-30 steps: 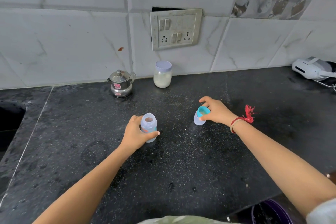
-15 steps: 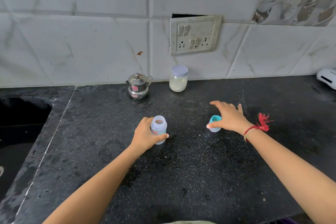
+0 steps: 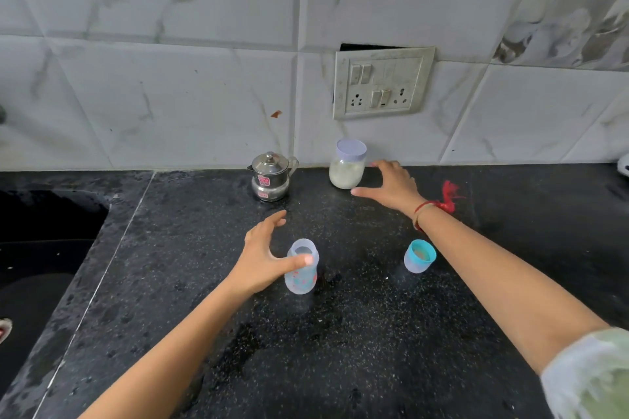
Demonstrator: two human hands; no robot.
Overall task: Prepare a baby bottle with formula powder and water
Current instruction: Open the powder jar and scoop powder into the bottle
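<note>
An open, clear baby bottle (image 3: 302, 277) with coloured print stands on the black counter (image 3: 357, 333). My left hand (image 3: 263, 258) hovers just left of it, fingers spread, thumb across the bottle's rim, holding nothing. The bottle's cap (image 3: 419, 256), teal ring with clear cover, stands alone to the right. At the back by the wall is a glass jar (image 3: 347, 165) of pale powder with a lilac lid. My right hand (image 3: 391, 185) is open beside the jar's right side, thumb near its base. A small steel pot (image 3: 271, 177) with a lid stands left of the jar.
A dark sink (image 3: 44, 248) lies at the left edge of the counter. A switch and socket plate (image 3: 383, 83) is on the tiled wall above the jar. A white object (image 3: 624, 165) shows at the far right edge.
My right hand let go of the cap and moved back to the powder jar. My left hand loosened from the bottle and opened. The camera view shifted left and closer.
</note>
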